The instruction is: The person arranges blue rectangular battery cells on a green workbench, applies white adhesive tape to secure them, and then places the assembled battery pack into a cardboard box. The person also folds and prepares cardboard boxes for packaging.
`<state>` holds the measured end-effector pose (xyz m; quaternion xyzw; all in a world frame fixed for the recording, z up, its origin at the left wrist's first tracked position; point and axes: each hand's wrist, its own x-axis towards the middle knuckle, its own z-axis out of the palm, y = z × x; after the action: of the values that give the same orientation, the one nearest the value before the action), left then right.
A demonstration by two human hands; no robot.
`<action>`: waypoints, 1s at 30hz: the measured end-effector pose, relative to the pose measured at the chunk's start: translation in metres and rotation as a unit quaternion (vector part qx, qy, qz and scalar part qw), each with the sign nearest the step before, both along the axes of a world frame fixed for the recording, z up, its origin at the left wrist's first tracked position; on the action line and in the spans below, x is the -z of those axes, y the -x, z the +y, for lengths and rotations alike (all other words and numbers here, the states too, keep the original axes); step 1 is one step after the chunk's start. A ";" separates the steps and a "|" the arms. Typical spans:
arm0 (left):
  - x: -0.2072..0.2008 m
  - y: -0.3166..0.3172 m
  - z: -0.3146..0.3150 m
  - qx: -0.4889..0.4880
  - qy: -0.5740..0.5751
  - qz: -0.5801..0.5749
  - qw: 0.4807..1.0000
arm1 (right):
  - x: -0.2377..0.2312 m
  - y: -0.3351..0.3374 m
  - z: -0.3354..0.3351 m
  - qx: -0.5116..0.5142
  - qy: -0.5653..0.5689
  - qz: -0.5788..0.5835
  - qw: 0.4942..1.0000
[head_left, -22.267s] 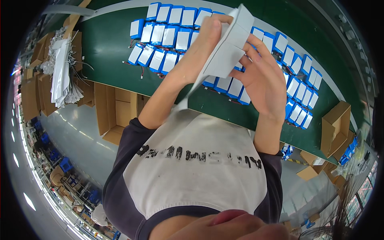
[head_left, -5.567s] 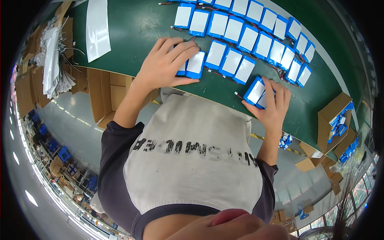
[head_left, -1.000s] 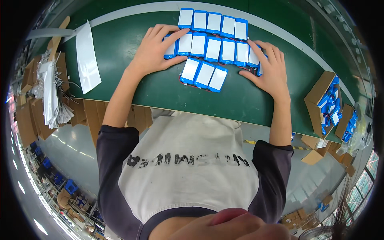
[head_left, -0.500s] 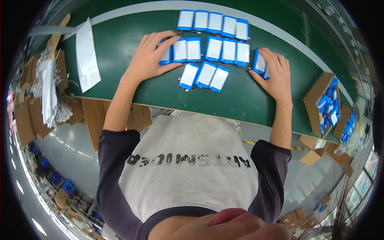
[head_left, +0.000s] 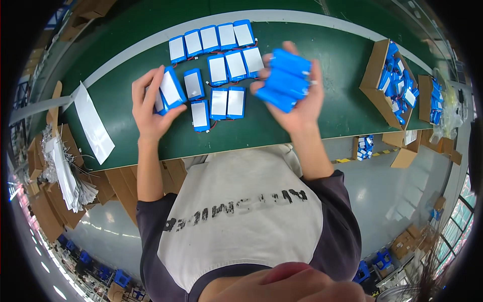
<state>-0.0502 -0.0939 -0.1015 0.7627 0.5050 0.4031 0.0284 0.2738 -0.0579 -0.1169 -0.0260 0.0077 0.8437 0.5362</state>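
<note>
My left hand (head_left: 149, 118) is closed around a small stack of blue battery packs; the outer one (head_left: 172, 88) shows its white label. In my right hand (head_left: 306, 113), raised over the table, about three battery packs (head_left: 284, 78) lie side by side with plain blue faces showing, slightly blurred. Between my hands, battery packs with white labels and thin red wires lie on the table: a far row (head_left: 209, 38), a group of three (head_left: 235, 65), a touching pair (head_left: 219, 103), one upper pack (head_left: 193, 84) and one lower pack (head_left: 199, 115).
On the right of the green table (head_left: 337, 100) stands an open cardboard box (head_left: 371, 95) heaped with blue packs, with a smaller box (head_left: 425, 98) beside it. A white sheet (head_left: 94, 123) lies at the left. Another box of packs (head_left: 365, 147) is below the table edge.
My view has swung toward the right. My right hand has lifted packs off the table with their blue faces showing. My left hand has closed on packs and tilted them.
</note>
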 end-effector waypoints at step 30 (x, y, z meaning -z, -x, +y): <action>0.001 -0.045 -0.022 0.062 0.124 0.134 0.981 | -0.069 -0.292 0.094 0.091 -0.238 -0.964 0.073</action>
<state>-0.0047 -0.1160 -0.1023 0.8303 0.5018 0.2289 0.0794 0.5657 0.0364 -0.0478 -0.6868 -0.7151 -0.0108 0.1296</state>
